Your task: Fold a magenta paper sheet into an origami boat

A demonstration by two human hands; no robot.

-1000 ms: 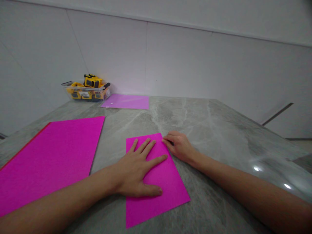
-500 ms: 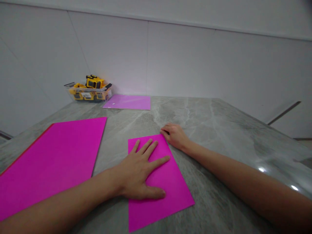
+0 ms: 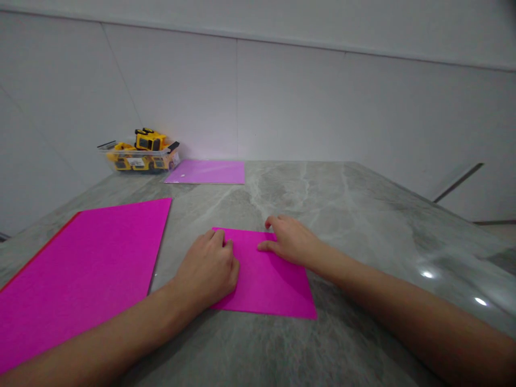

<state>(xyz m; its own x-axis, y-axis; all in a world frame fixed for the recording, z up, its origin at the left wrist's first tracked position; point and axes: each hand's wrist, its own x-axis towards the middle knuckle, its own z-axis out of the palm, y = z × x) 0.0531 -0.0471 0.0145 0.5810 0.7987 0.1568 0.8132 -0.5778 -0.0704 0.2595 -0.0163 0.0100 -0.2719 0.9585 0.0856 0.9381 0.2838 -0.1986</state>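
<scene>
A sheet of bright pink paper (image 3: 268,287) lies flat on the grey marbled table in front of me. My left hand (image 3: 209,266) is curled over its left edge, fingers bent and closed, the fingertips partly hidden. On the far right corner of the sheet rests my right hand (image 3: 292,239). Its thumb touches the paper, while the index finger is held apart just past the far edge. My right palm hides part of the sheet's right edge.
A larger pink paper stack (image 3: 100,269) with a red left edge lies to the left. Farther back are a light purple pack (image 3: 207,172) and a clear plastic box (image 3: 161,161) holding yellow toy trucks (image 3: 149,141). A white wall (image 3: 290,107) stands behind the table.
My left hand has gone from spread flat on the paper to curled at its left edge. The paper has turned and its near edge lies farther away. My right hand's thumb and index finger have parted.
</scene>
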